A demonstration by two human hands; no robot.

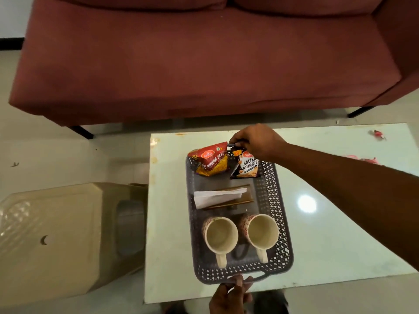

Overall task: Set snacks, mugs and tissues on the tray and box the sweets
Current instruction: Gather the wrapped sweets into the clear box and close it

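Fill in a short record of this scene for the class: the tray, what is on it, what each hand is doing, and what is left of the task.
Tray: dark perforated tray on a glass table
Snacks: bhujia sev packet and salted peanuts packet, far end
Tissues: white tissues in a holder, middle
Mugs: two empty mugs, near end, handles toward the person
Right hand: grip on the tray's far handle
Left hand: grip on the near handle
Left to do: wrapped sweets lie loose on the table; no box in view
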